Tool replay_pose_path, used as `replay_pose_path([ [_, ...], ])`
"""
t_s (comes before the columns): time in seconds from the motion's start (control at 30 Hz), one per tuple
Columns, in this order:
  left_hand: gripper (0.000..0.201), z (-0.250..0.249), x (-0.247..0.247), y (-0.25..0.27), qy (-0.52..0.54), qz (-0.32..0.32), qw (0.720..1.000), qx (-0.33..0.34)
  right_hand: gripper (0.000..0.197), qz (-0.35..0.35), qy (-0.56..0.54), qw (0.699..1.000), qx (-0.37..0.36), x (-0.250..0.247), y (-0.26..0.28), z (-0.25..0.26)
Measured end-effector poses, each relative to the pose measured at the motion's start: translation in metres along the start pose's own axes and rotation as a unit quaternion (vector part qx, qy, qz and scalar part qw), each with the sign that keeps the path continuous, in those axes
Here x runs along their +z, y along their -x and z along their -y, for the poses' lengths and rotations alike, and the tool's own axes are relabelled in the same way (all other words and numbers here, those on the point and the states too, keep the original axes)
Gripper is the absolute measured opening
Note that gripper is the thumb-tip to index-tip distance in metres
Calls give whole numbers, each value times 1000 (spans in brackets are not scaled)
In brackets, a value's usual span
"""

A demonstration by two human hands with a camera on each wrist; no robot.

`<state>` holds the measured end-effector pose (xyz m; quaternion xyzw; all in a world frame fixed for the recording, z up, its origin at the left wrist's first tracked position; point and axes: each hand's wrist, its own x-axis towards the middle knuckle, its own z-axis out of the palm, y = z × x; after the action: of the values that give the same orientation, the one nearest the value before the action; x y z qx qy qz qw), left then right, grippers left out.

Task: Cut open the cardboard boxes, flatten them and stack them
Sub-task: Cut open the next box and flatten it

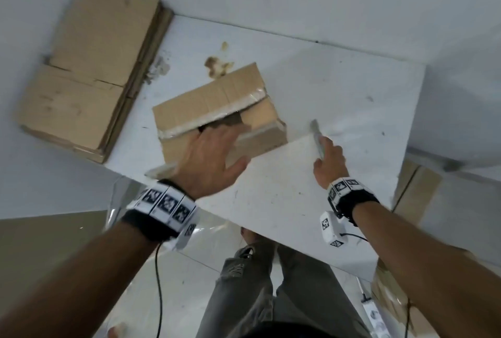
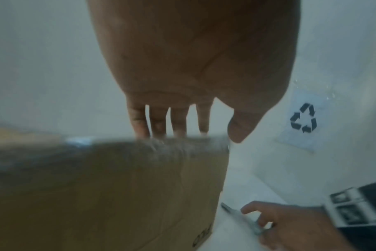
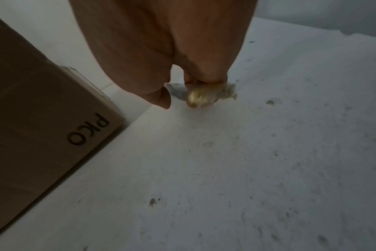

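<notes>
A brown cardboard box (image 1: 214,99) stands in the middle of the white table (image 1: 339,88), its taped top seam split and gaping. My left hand (image 1: 217,145) lies over the near top flap with fingers straight and spread, tips at the opening. In the left wrist view the fingertips (image 2: 159,129) meet the box's (image 2: 118,186) top edge. My right hand (image 1: 329,158) hovers just right of the box and grips a grey cutter (image 1: 315,134), blade end pointing away. The cutter (image 3: 195,95) shows below my curled right hand (image 3: 161,51), beside the box's printed side (image 3: 32,118).
A stack of flattened cardboard (image 1: 86,72) lies at the table's left end, partly over the edge. Brown stains (image 1: 217,65) mark the table behind the box. More cardboard (image 1: 417,191) stands below the table on the right, near a power strip (image 1: 375,316).
</notes>
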<state>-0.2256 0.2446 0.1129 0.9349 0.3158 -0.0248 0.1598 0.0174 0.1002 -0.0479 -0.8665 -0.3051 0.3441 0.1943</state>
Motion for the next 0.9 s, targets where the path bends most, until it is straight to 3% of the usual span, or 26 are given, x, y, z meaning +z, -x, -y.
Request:
replay_pose_path([
  [0.13,55,15,15,53,118,126,983,-68,67,10,118,993,-23,2,2,1],
  [0.17,54,21,28,59,94,148,980,-97,62,5,133,991,-21,2,4,3],
  [0.23,79,33,55,61,-9,172,971,-169,51,-21,124,992,-27,1,11,5],
  [0.3,96,44,78,49,-75,158,966,-191,38,-54,71,994,-69,1,21,6],
  [0.37,67,52,94,31,-96,148,970,-170,31,-56,-1,994,-92,0,32,8],
  [0.43,27,54,95,17,-86,109,979,-152,36,-25,-77,994,-73,-4,42,16],
  [0.47,18,52,87,10,-67,80,983,-152,41,-7,-114,992,-50,-7,46,22],
  [0.6,29,36,36,-20,55,-9,983,-176,85,36,-240,970,32,-25,54,60],
  [0.73,38,13,-26,-42,263,-47,945,-187,134,113,-286,951,34,-33,40,109],
  [0.8,36,10,-42,-50,339,-69,919,-187,142,165,-325,931,21,-34,33,130],
  [0.9,38,15,-47,-55,407,-73,886,-212,123,200,-358,912,7,-28,21,144],
])
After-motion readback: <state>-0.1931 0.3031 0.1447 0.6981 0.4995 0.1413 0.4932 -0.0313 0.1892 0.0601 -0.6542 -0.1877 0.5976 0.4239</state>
